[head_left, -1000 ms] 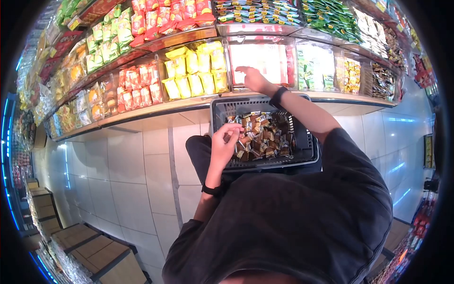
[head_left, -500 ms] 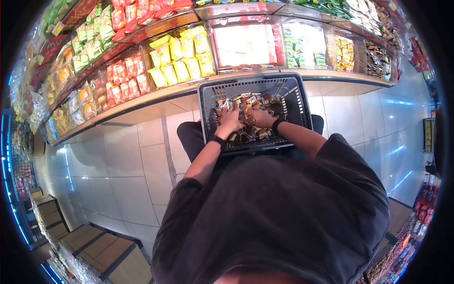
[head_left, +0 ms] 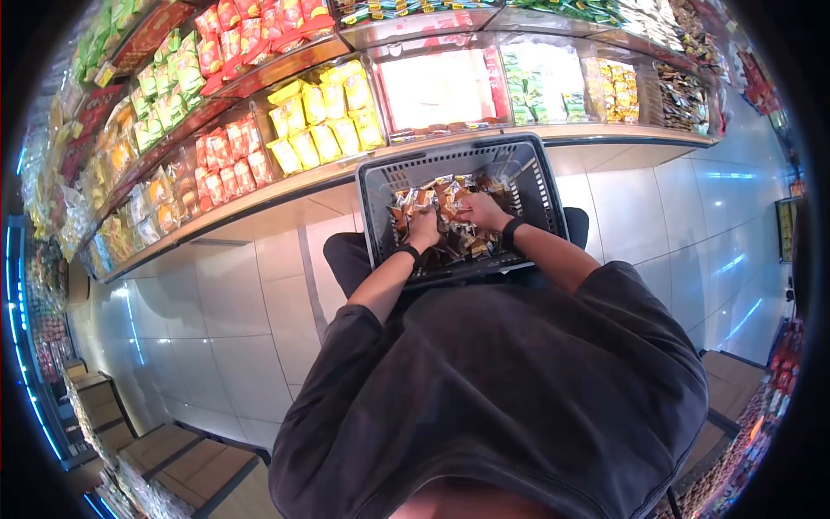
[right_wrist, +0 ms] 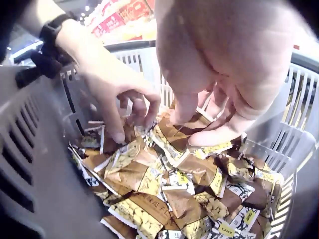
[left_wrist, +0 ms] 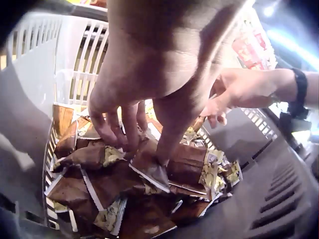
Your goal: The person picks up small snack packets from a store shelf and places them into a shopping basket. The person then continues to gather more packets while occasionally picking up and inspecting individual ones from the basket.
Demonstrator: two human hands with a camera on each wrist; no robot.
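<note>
A grey plastic basket (head_left: 367, 203) sits on the person's lap, heaped with small brown snack packets (right_wrist: 137, 209). My left hand (head_left: 424, 230) reaches down into its left side. In the left wrist view, that hand's thumb and fingers close about a brown packet (left_wrist: 149, 162) in the pile. Just to the right, my right hand (head_left: 484, 213) is low in the basket too. Its thumb and forefinger pinch another brown packet (right_wrist: 182, 130), seen in the right wrist view. The palm hides part of the right hand's other fingers.
Before the basket runs a shelf edge (head_left: 328, 177) with clear bins behind it. One holds yellow packets (head_left: 333, 121), another red packets (head_left: 229, 164). The bin (head_left: 441, 86) straight ahead is washed out by glare, with brown packets along its bottom. Wooden boxes (head_left: 194, 458) stand behind at left.
My right hand has come back from the glare-lit bin down into the basket. My left hand, raised over the basket before, has dropped among the packets. The head view has shifted slightly.
</note>
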